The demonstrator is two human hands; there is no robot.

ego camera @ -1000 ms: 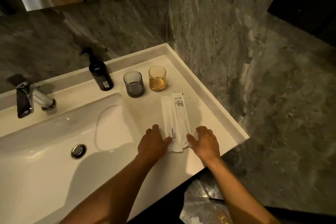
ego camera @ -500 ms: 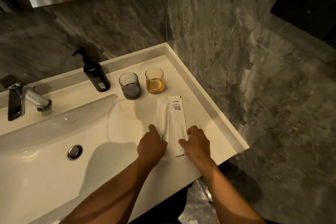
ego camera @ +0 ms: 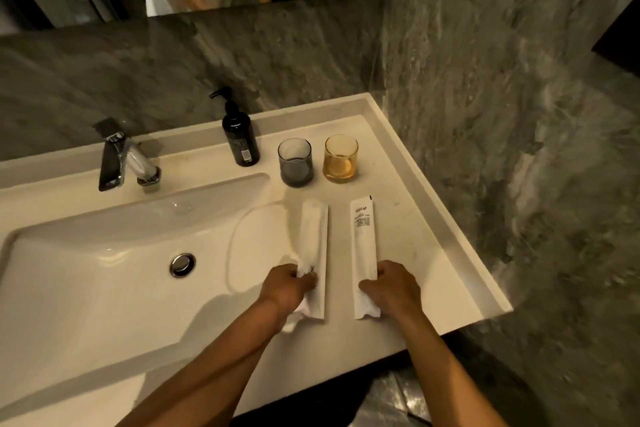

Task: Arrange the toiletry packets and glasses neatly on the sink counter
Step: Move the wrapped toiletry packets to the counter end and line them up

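Observation:
Two long white toiletry packets lie side by side on the white counter point(ego camera: 408, 229), a gap between them. My left hand point(ego camera: 285, 288) grips the near end of the left packet point(ego camera: 314, 246). The near end of the right packet point(ego camera: 363, 246), which has dark print at its far end, is held by my right hand point(ego camera: 393, 288). Behind the packets stand a grey glass point(ego camera: 295, 162) and an amber glass point(ego camera: 341, 159), upright and close together.
A black pump bottle point(ego camera: 239, 135) stands left of the glasses. The basin point(ego camera: 104, 274) with its drain and a chrome faucet point(ego camera: 121, 159) fill the left. Marble walls close the back and right; the counter's raised rim point(ego camera: 450, 218) runs along the right.
The two packets, touching and overlapped before, have been drawn apart into two parallel strips. Both hands moved sideways with them.

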